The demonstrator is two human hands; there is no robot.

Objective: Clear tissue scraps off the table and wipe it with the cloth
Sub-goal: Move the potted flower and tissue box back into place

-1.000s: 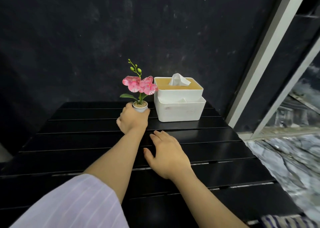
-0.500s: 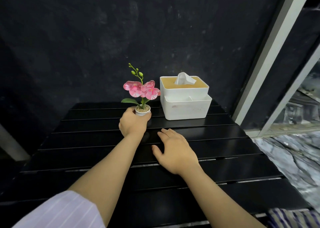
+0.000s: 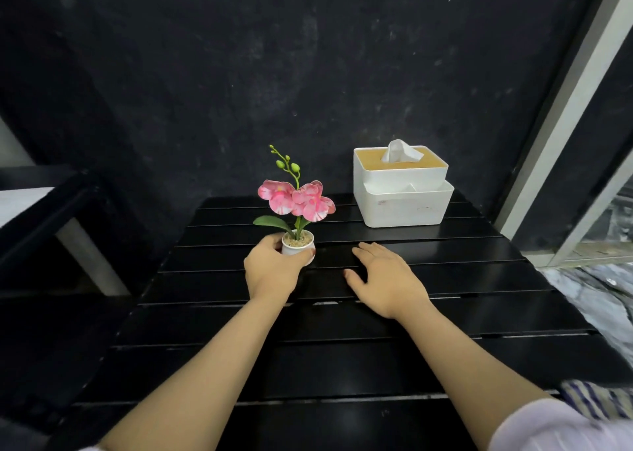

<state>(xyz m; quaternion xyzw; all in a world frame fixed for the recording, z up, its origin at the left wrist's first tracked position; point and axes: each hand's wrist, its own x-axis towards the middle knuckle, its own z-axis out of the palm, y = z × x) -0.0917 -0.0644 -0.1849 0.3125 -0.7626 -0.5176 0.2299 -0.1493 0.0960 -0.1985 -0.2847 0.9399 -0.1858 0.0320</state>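
Black slatted worktop [image 3: 342, 365], glossy, planks running side to side with thin gaps between, set against a dark mottled wall. No loose tissue scraps to be seen on the slats. Striped cloth [image 3: 596, 399], blue and white, only partly in view at the near right edge of the worktop, just beside the right sleeve.

Left hand [image 3: 272, 272] curled round the small white pot [image 3: 298, 246] of an orchid plant [image 3: 296, 198], thumb and fingers wrapping its sides, the pot upright, its base hidden by the fingers. Right hand [image 3: 387, 279] released, fingers straight and slightly spread, palm down flat on the worktop, near the pot yet apart from it, holding nothing.

Pot smooth and rounded, topped with pale gravel; pink blotched petals, broad green leaves, a thin stem ending in green buds. White tissue box [image 3: 402, 190] at the far right of the worktop, boxy with rounded corners, in two stepped tiers, a tan wood-like lid on top and a crumpled white tissue [image 3: 400, 150] standing out of its slot. Well apart from both hands.
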